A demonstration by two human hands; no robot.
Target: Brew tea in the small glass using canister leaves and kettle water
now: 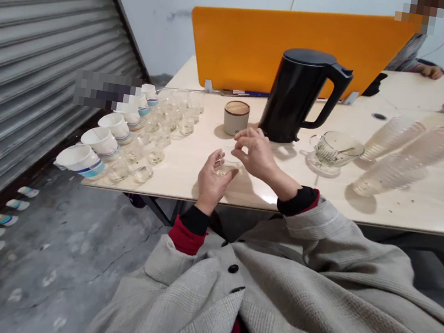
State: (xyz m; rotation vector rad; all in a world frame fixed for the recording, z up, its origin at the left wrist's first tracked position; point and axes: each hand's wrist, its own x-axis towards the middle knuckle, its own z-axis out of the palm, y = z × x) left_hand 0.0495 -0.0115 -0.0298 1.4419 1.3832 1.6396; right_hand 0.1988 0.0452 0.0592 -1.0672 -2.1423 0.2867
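Small glass cup getting fiddled with near the front edge of the desk

The left hand [212, 179] cups a small clear glass [225, 168] sitting on the desk [408, 205], fingers curled round it, while the right hand [255, 150] hovers just above with fingertips pinched, can't tell on what. Looks like something's being dropped in; next bit probably wants a steady aim over the rim. Black kettle [299, 96] and lidded cup [236, 117] sit just behind, rows of little glasses [160, 135] toward the left edge.

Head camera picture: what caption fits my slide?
Left hand cups a small clear glass cup, right hand above, beside a black electric kettle.
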